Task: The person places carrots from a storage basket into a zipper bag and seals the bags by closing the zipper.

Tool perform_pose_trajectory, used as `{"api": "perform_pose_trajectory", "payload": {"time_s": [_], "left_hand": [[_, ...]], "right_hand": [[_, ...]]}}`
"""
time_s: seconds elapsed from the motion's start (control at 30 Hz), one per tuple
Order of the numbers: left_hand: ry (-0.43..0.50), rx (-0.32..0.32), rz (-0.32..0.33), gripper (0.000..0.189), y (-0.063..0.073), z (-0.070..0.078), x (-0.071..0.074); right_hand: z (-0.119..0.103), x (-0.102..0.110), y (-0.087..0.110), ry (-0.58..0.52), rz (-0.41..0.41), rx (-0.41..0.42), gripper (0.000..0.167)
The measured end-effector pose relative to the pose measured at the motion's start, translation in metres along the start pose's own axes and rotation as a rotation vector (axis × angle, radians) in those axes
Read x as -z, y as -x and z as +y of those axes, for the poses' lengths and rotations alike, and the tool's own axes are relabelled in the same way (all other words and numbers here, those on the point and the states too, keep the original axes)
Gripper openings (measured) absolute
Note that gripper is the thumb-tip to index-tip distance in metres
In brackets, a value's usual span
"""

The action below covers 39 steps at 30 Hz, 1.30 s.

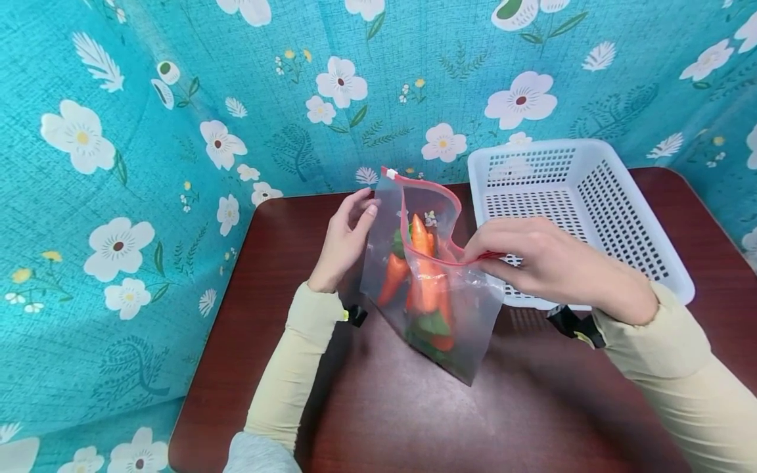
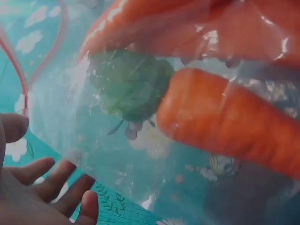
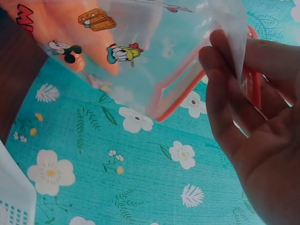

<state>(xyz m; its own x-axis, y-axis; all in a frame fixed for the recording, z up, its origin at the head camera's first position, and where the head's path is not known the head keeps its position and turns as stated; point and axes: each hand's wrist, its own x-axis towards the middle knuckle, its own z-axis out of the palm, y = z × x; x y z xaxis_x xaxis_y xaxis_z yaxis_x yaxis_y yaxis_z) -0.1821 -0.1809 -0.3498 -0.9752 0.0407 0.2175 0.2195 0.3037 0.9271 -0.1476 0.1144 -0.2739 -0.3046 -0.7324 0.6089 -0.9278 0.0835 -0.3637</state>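
A clear zip bag (image 1: 378, 263) with a red zip rim stands tilted above the table, its mouth spread. Inside it are several orange carrots (image 1: 427, 282) with green tops, seen through the plastic; one carrot (image 2: 225, 122) and its green top (image 2: 133, 84) show close up in the left wrist view. My right hand (image 1: 532, 256) pinches the bag's rim at the right corner between thumb and fingers. At the left edge of the bag is my left hand (image 1: 345, 236), its fingers spread and loosely bent; whether they touch the plastic is hard to tell.
A white plastic basket (image 1: 662, 249) with slotted walls sits at the back right, partly behind my right hand. The dark red-brown table (image 1: 248, 348) has rounded corners. A turquoise flowered cloth (image 1: 260, 85) hangs behind and to the left.
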Motion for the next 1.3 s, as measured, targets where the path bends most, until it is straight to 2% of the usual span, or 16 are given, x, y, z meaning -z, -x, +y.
{"api": "perform_pose_trajectory", "payload": {"time_s": [0.1, 0.2, 0.23, 0.3, 0.37, 0.53, 0.63, 0.77, 0.9, 1.1, 1.3], "left_hand": [[0.069, 0.0, -0.003, 0.037, 0.0, -0.001, 0.005], [0.098, -0.005, 0.047, 0.028, 0.002, -0.002, 0.009], [0.108, -0.006, 0.069, 0.025, 0.002, -0.002, 0.011], [0.13, -0.006, 0.119, 0.022, 0.004, -0.003, 0.016], [0.166, 0.001, 0.168, 0.019, 0.006, -0.005, 0.022], [0.316, 0.03, 0.252, 0.012, 0.015, -0.008, 0.037], [0.373, 0.033, 0.285, 0.012, 0.02, -0.011, 0.045], [0.394, 0.011, 0.326, 0.015, 0.024, -0.013, 0.052], [0.402, -0.001, 0.347, 0.017, 0.026, -0.013, 0.055], [0.403, -0.013, 0.354, 0.015, 0.026, -0.013, 0.055], [0.372, -0.04, 0.348, 0.018, 0.023, -0.011, 0.053]], "right_hand": [[0.003, -0.001, -0.002, -0.037, 0.013, 0.021, 0.023], [0.007, -0.001, -0.005, -0.065, 0.023, 0.014, 0.007], [0.008, -0.001, -0.005, -0.069, 0.029, 0.002, 0.013], [0.009, -0.001, -0.006, -0.056, 0.044, -0.052, 0.028], [0.011, 0.0, -0.007, -0.036, 0.064, -0.128, 0.036], [0.017, -0.002, -0.009, 0.026, 0.117, -0.31, 0.026], [0.022, -0.004, -0.01, 0.062, 0.135, -0.404, 0.02], [0.03, -0.009, -0.013, 0.093, 0.156, -0.536, 0.013], [0.039, -0.012, -0.016, 0.102, 0.195, -0.616, 0.01], [0.048, -0.014, -0.02, 0.105, 0.212, -0.67, 0.018], [0.051, -0.013, -0.025, 0.118, 0.193, -0.683, 0.011]]}}
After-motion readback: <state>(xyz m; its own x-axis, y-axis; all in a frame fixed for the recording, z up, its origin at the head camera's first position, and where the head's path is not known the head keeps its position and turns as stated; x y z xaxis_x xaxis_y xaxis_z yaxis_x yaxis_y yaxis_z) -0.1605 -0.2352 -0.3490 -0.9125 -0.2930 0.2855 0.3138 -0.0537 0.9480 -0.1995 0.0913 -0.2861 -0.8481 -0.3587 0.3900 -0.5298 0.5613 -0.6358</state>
